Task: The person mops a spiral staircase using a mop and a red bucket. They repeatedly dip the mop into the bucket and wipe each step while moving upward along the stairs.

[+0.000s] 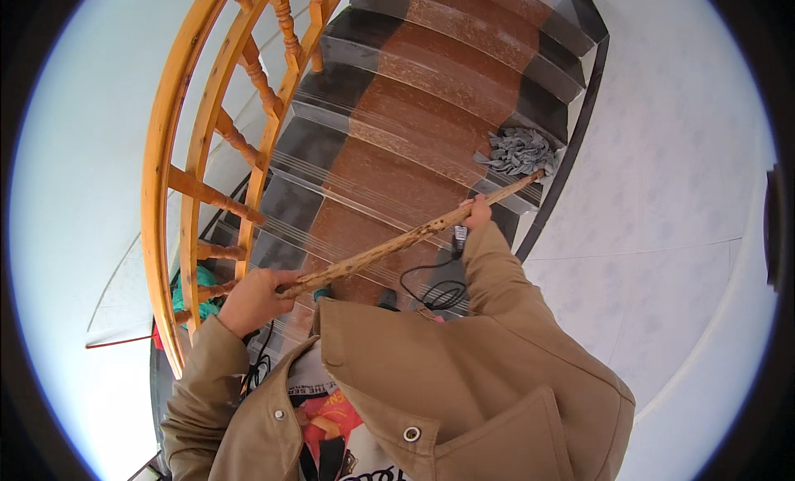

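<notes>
A mop with a knotty wooden handle (pixel 385 248) slants across the view before me. My left hand (pixel 258 297) grips the upper end of the handle, close to the wooden banister. Farther down the shaft, my right hand (pixel 478 212) is wrapped around it. The grey cloth-strip mop head (pixel 520 151) lies bunched on a stair tread at the right, near the wall. Beneath the handle are stone steps (pixel 397 164), with a reddish-brown middle band and dark grey sides.
A curved wooden banister (pixel 163 170) with turned balusters (pixel 258 77) borders the left. A white wall (pixel 658 170) with dark skirting (pixel 568 151) borders the right. A coiled black cable (pixel 444 294) lies on a step near my feet. A green plastic bag (pixel 202 288) shows behind the balusters.
</notes>
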Action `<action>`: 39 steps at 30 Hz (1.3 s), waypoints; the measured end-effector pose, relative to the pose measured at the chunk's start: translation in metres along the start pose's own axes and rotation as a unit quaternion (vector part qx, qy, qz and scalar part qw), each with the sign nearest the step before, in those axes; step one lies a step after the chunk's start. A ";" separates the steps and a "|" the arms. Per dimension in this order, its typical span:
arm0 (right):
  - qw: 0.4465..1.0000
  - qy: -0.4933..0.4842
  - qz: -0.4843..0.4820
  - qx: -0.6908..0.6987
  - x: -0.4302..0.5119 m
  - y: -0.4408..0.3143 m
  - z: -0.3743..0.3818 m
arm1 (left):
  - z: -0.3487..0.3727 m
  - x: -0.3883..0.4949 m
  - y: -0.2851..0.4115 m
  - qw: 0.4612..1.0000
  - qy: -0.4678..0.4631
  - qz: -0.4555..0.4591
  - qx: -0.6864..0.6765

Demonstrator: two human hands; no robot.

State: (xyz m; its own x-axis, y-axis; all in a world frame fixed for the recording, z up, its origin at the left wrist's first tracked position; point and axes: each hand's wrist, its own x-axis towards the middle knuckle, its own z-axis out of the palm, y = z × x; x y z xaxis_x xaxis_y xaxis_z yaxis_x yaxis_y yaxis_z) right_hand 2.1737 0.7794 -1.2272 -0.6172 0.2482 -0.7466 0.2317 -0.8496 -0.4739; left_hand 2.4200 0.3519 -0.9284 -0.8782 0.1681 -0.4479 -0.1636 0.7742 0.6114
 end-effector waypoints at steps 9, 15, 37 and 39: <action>0.984 0.050 -0.004 -0.171 -0.097 0.158 -0.042 | 0.054 -0.145 -0.109 0.983 0.127 -0.111 -0.076; 0.986 -0.029 0.135 -0.090 -0.101 0.177 -0.014 | 0.083 -0.163 -0.103 0.925 0.135 -0.225 -0.273; 0.991 -0.058 0.115 0.034 0.035 0.021 0.013 | 0.074 0.021 -0.077 0.994 0.101 -0.001 0.041; 0.993 -0.064 0.103 -0.007 0.043 0.016 0.017 | 0.070 0.026 -0.073 0.989 0.142 0.000 0.032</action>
State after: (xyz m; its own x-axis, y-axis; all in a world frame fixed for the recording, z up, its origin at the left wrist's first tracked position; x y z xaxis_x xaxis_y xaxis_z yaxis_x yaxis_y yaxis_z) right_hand 2.1379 0.7686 -1.2584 -0.6466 0.0081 -0.7628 0.3721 -0.8696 -0.3246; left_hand 2.4407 0.3420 -1.0301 -0.9706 -0.0025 -0.2407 -0.1421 0.8132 0.5644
